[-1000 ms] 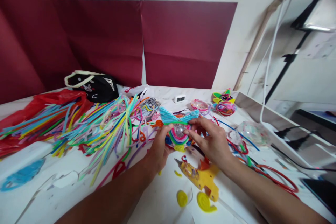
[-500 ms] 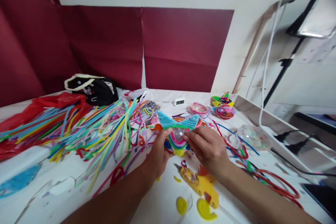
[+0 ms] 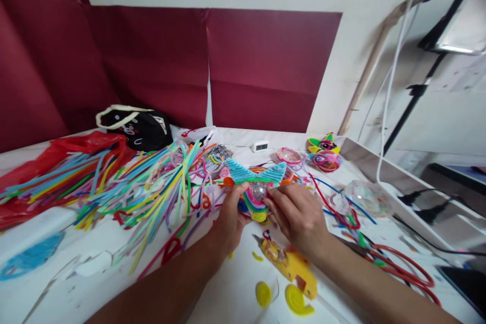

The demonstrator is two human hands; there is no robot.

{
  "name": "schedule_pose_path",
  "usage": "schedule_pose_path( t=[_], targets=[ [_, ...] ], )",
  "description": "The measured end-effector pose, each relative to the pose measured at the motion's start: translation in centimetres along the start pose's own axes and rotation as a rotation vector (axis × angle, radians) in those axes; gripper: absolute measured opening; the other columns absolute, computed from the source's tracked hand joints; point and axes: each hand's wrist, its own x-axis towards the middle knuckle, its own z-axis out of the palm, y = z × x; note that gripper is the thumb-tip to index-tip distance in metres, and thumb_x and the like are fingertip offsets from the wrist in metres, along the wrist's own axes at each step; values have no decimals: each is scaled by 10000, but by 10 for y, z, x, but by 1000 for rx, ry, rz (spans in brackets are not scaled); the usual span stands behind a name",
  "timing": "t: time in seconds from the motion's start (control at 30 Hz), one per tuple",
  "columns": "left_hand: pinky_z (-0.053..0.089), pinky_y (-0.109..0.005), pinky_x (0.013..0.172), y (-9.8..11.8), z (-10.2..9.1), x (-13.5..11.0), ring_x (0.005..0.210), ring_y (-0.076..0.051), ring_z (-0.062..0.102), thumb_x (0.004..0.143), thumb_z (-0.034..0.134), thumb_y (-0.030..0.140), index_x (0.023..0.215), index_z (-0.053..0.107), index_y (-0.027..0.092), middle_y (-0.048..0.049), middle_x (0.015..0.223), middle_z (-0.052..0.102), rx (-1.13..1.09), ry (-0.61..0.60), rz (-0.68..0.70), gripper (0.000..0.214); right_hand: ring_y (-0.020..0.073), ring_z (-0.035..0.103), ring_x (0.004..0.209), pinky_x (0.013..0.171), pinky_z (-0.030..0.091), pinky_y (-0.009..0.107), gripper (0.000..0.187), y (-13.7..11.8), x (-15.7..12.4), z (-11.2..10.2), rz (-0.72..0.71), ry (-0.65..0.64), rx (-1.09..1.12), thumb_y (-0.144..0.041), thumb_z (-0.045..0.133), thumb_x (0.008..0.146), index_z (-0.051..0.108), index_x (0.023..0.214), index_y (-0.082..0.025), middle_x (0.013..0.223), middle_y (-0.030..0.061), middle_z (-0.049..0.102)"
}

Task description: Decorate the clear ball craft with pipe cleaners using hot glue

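Our left hand and right hand pinch the pipe-cleaner ornament, hiding its edges | yellow glue gun below our fingers | pipe cleaners left

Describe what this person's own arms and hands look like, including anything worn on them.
The left hand and right hand are ungloved. The left forearm and right forearm show no sleeves, watch or bracelet. No ring is visible, though some fingers are hidden.
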Motion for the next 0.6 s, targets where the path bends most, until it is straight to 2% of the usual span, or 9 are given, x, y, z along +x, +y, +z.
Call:
schedule_pose_path(
  t=[0.13, 0.27, 0.47, 0.6],
  targets=[
    [582, -330, 794, -1, -1, 2, 972, -252, 723, 696, 789, 358, 1060, 656, 200, -37, 943, 761, 6, 7, 12, 418, 216, 593, 783, 673, 473, 344, 108, 0, 1, 0, 15, -13, -20, -180, 659, 967, 704, 1033, -108, 912, 126, 706],
    [576, -333, 778, -3, -4, 4, 950, -243, 722, 703, 778, 374, 1079, 661, 209, -40, 1000, 758, 25, 50, 18, 427, 263, 625, 917, 776, 514, 388, 175, -1, 0, 2, 6, -24, -41, -175, 687, 945, 702, 1089, -77, 1070, 179, 721],
    [576, -359, 785, -8, -11, 11, 944, -249, 711, 706, 785, 408, 1117, 655, 223, -49, 1034, 744, 37, 64, 29, 468, 271, 646, 987, 833, 531, 398, 195, 0, -3, 9, -6, -12, -73, -213, 670, 966, 698, 1117, -93, 1094, 149, 740],
    [573, -400, 828, -13, -21, 18, 980, -278, 706, 754, 780, 455, 1109, 668, 243, -69, 1011, 736, 104, -15, 119, 428, 272, 648, 985, 830, 533, 403, 195, 0, -3, 12, -20, -8, -91, -205, 658, 974, 694, 1125, -89, 1095, 151, 743]
  ],
)
